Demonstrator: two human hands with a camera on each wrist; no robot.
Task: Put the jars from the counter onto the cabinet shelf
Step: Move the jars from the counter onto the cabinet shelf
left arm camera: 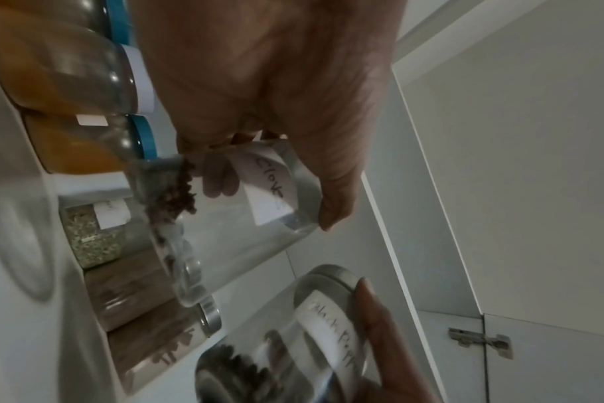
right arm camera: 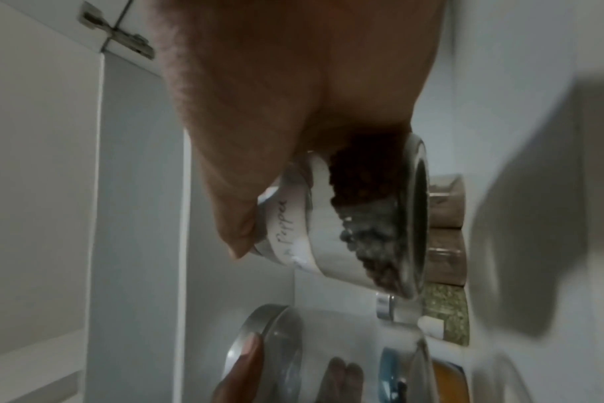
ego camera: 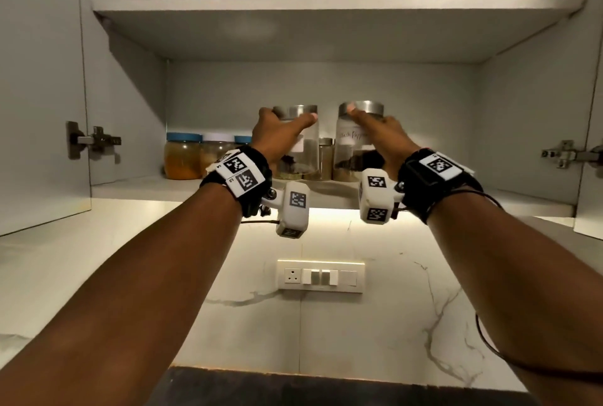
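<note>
Both hands are raised into the open cabinet, each wrapped around a glass jar. Left hand grips the cloves jar near its top, thumb on the near side of the steel lid and fingers curled round the far side. Right hand grips the black pepper jar the same way, thumb tip against its steel lid. Each jar stands upright, long axis vertical and lid uppermost; the head view shows the two side by side with a gap between them. Handwritten labels face the person. Whether the bases rest on the lower shelf or hang just above it cannot be told, as the wrist cameras cover the bottoms.

Count of steel-lidded jars in hand: two. Behind and between them stands one shorter metal-lidded jar of brownish contents, partly hidden; the left wrist view shows further jars along the back whose number cannot be fixed. To the left, three plastic jars stand in a row: a blue-lidded jar with orange contents, a white-lidded jar, and a second blue-lidded jar mostly hidden by the left wrist.

Upper shelf spans the cabinet above. One door hinge sits at left and one at right. Below, a switch panel is set in the marble backsplash.
</note>
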